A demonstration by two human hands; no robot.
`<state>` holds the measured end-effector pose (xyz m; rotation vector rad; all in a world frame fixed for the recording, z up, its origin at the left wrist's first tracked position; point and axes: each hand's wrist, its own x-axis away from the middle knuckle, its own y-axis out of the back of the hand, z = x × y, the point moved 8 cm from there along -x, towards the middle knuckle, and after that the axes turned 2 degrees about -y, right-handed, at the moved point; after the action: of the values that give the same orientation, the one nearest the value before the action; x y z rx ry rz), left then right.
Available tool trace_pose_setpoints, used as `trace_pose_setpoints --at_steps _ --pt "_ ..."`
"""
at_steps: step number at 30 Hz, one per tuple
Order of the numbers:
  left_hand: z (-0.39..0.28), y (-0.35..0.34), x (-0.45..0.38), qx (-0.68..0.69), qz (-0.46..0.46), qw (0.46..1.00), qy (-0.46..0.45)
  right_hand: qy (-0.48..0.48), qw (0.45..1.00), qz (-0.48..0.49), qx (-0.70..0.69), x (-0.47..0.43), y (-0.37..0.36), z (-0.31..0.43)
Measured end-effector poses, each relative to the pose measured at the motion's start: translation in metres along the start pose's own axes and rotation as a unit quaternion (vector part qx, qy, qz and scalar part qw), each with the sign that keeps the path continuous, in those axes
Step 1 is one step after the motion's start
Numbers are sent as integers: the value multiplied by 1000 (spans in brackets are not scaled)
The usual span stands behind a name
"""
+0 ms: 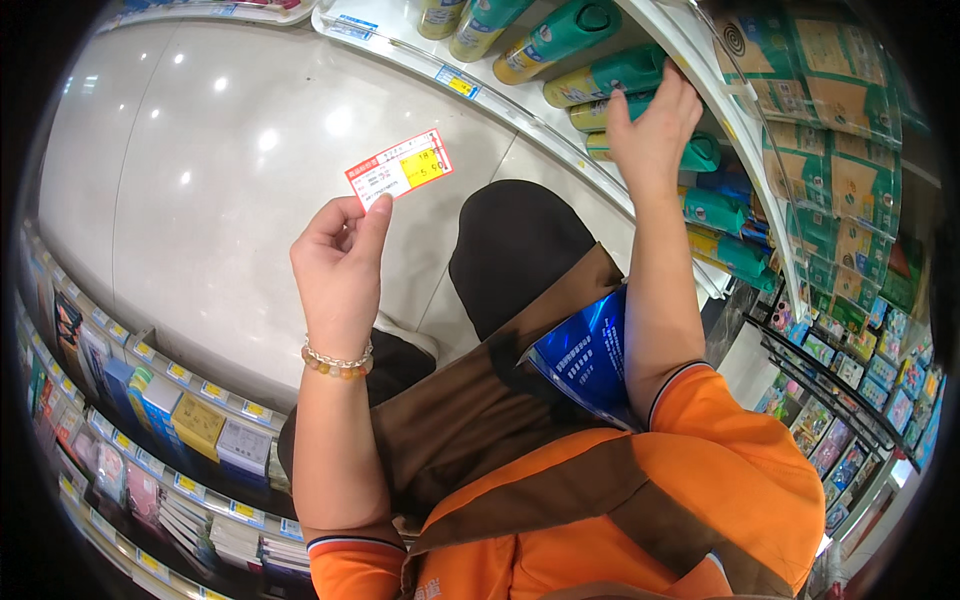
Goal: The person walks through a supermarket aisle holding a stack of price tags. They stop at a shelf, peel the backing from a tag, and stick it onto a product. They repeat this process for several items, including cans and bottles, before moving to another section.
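My left hand (346,251) pinches a red-bordered paper price tag (400,169) by its lower edge, between thumb and fingers, above the floor. The tag has a yellow patch and bears writing. My right hand (656,131) reaches onto the white shelf and rests at the cap end of a green and yellow spray can (606,77), its thumb spread away from the fingers. Whether the fingers grip the can cannot be told. More such cans (559,39) lie or lean along the shelf. A shiny blue packet (585,358) is tucked between my right arm and my apron.
The white shelf edge (517,112) carries a clear strip with a price label (457,82). Green and tan packets (844,82) hang at the right. Shelves of boxes (199,424) and books curve along the lower left. Pale floor tiles (202,187) lie between the shelves.
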<state>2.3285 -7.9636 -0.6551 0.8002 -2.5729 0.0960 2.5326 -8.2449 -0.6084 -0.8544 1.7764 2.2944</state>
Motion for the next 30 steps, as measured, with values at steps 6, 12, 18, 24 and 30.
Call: trace_pose_setpoints --at_steps 6,12,18,24,30 --pt "3 1 0 13 4 1000 6 -78 994 45 55 -6 -17 -36" --pt "-1 -4 3 10 7 1000 0 -49 994 79 53 -7 -26 -15" --pt "2 4 8 9 -11 1000 4 43 997 30 -56 -28 -47 16" --pt "7 17 20 24 -35 999 7 29 999 23 -22 -50 -73 15" --pt "9 16 31 48 -45 998 7 -24 998 29 -56 -54 -82 18"
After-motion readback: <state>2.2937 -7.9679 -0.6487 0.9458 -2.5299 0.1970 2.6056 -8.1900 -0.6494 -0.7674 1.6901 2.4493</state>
